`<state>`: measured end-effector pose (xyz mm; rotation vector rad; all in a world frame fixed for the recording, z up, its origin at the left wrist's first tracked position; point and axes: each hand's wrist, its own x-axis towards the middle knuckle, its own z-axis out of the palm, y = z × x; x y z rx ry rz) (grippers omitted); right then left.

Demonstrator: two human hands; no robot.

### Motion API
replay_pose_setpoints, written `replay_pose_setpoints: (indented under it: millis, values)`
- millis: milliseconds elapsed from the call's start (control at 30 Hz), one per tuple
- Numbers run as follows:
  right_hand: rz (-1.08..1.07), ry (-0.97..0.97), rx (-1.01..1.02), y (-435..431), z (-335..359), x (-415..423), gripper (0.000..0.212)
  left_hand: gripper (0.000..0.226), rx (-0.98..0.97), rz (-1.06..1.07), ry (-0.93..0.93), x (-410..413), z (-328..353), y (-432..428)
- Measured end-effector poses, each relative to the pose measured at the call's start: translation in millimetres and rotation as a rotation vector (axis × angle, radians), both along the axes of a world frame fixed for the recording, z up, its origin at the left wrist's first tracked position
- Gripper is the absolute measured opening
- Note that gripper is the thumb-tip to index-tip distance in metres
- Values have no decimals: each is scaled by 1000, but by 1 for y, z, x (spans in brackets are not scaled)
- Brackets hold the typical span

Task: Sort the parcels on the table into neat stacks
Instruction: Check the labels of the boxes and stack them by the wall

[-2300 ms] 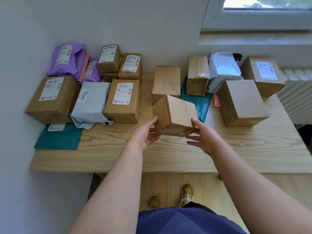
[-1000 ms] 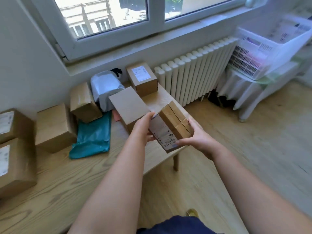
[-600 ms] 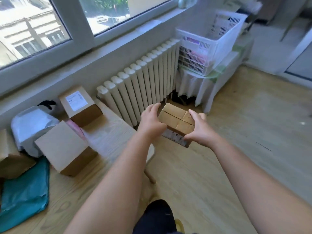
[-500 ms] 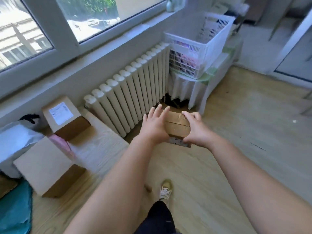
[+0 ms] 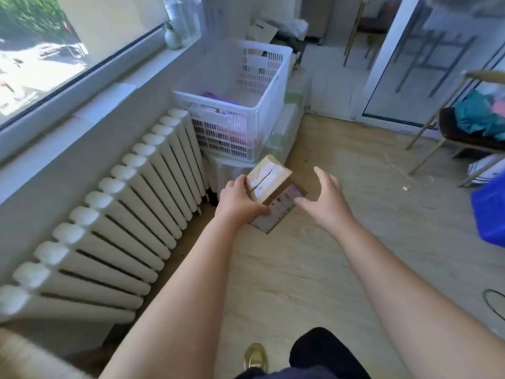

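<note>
A small brown cardboard parcel was held in the air above a pale wood floor, tilted, with its taped top seam facing up and a white shipping label on the lower face turned toward the camera. The left hand gripped the parcel's left end, fingers curled over the top edge and the thumb pressed across the labelled face. The right hand was spread wide just beside the parcel's right end, fingers straight and holding nothing; whether its thumb touched the box could not be told. Just beyond the parcel, a white plastic laundry basket sat on a low covered stand, with purple and pink packages inside. A white radiator ran along the wall to the left, under a window. One yellow shoe showed at the bottom edge.
</note>
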<state>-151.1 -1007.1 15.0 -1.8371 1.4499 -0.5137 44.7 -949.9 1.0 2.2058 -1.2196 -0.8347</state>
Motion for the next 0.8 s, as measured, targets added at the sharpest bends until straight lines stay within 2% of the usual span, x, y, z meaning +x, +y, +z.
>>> replay_pose_setpoints:
  millis: [167, 300, 433, 567, 600, 700, 800]
  values:
    - [-141, -85, 97, -102, -6, -9, 76, 70, -83, 175, 572, -11, -9, -115]
    - [-87, -179, 215, -201, -18, -5, 63, 49, -98, 237, 835, -17, -7, -197]
    - [-17, -229, 327, -289, -19, 4, 68, 28, -86, 418, 1024, -14, 2, -270]
    - [2, -346, 385, -366, -20, 40, 71, 25, -135, 509, 1035, 11, 9, -334]
    - [16, -370, 400, -379, -20, 51, 67, 26, -136, 510, 1023, 18, 9, -344]
    - [56, -455, 485, -416, -26, 95, 31, 38, -149, 562, 1012, 47, 6, -376]
    - [118, -433, 518, -465, -30, 149, 27, 48, -181, 583, 994, 93, 0, -421]
